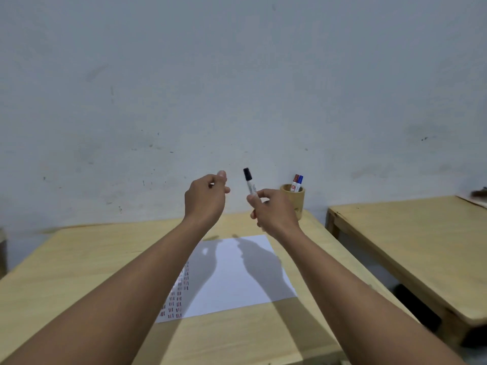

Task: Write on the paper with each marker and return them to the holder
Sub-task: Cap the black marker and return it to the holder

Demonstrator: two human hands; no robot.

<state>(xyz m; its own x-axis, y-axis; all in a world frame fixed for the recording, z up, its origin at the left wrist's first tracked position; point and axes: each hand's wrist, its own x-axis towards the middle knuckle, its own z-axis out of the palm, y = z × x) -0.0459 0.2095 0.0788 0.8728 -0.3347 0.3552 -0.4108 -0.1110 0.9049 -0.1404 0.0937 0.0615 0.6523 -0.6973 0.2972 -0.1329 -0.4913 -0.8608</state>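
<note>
Three markers in view: one black-capped marker (249, 181) in the right hand (272, 210), plus a red-capped marker (295, 182) and a blue-capped marker (299, 183) standing in one holder (295, 200). One sheet of paper (232, 275), two hands, two counters. The right hand's grip is closed on the lower barrel of the black-capped marker, cap end up, tilted slightly left, held in the air above the far edge of the paper. Left hand (205, 200) is raised beside it, not touching, fingers loosely curled with thumb and forefinger apart, holding nothing. Holder is a round wooden cup at the far right corner of the near counter (79, 259), against the wall. Paper lies flat mid-counter, white, with rows of short red, blue and black marks down its left side. Hand shadows fall across it. Second counter (411, 241) stands apart to the right. Both are pale wood with smooth tops. Wall (237, 75) is pale grey-blue, scuffed and speckled.
</note>
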